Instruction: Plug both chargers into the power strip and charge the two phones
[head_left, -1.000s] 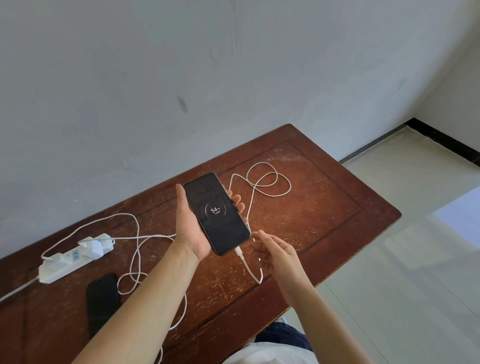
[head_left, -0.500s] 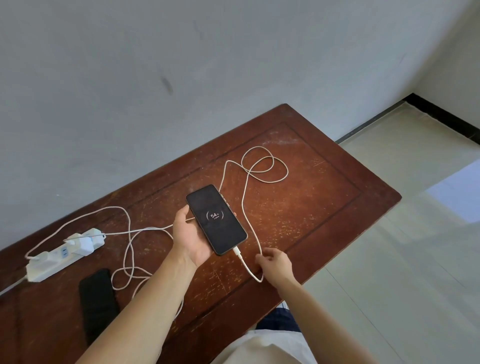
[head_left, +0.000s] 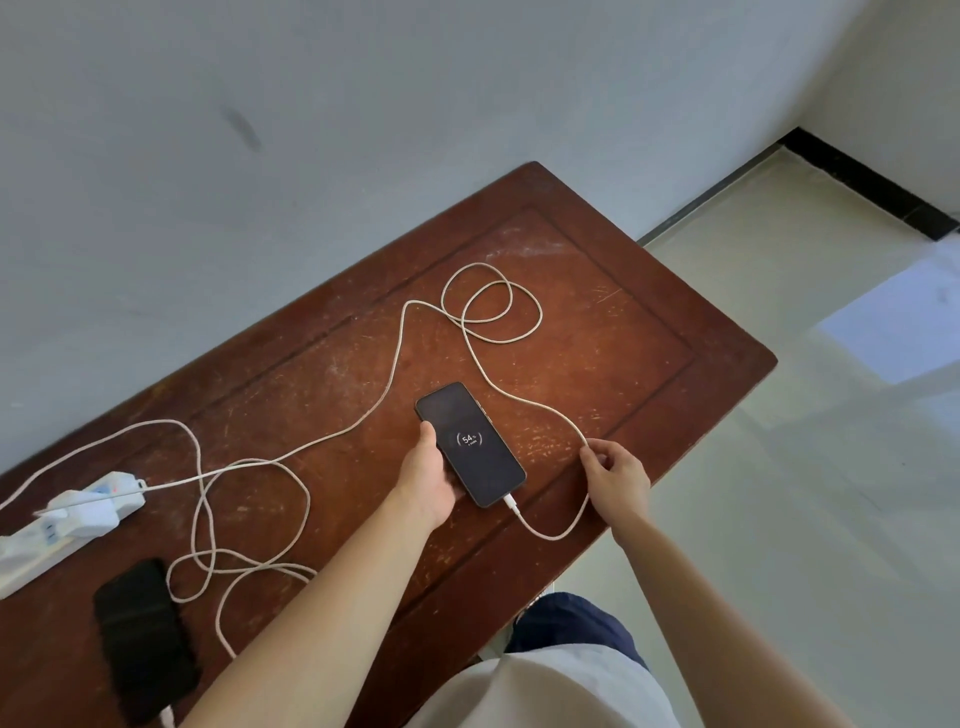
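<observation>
A black phone (head_left: 470, 444) lies low over the brown wooden table (head_left: 597, 364), its screen showing 54 % in a ring. My left hand (head_left: 428, 480) grips its left edge. A white cable (head_left: 488, 317) is plugged into the phone's near end and loops across the table. My right hand (head_left: 615, 475) pinches this cable just right of the phone. At the left, the white power strip (head_left: 62, 525) carries two white chargers (head_left: 91, 512). A second black phone (head_left: 143, 636), screen dark, lies near the front left with another white cable (head_left: 249, 566) coiled beside it.
A grey wall runs behind the table. Pale floor tiles (head_left: 805, 467) lie to the right, past the table's right edge. My dark trousers and white shirt show at the bottom.
The phone has come down from mid-air to the table top, still in my left hand. My right hand moved from the plug to the cable and closed on it.
</observation>
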